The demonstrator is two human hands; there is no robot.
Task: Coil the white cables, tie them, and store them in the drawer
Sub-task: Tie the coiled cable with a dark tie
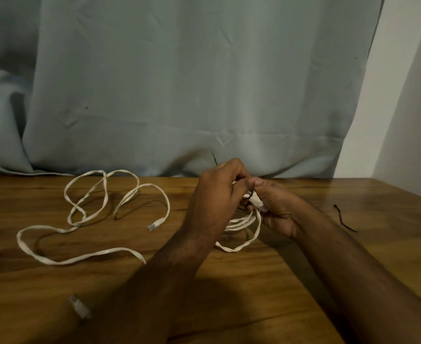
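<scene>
A coiled flat white cable [241, 223] hangs between my hands just above the wooden table [266, 281]. My right hand [276, 209] grips the bundle at its top, near a white plug. My left hand [219, 187] pinches a thin black tie [214, 158] at the same spot; the tie's end sticks up behind the fingers. A second flat white cable [85, 214] lies loose and uncoiled on the table to the left, one plug [154, 224] near the middle, another plug [79, 306] near the front left edge. No drawer is in view.
Another black tie [343, 218] lies on the table to the right of my right forearm. A grey-green curtain [179, 83] hangs along the table's back edge. A white wall [403, 95] stands at the right.
</scene>
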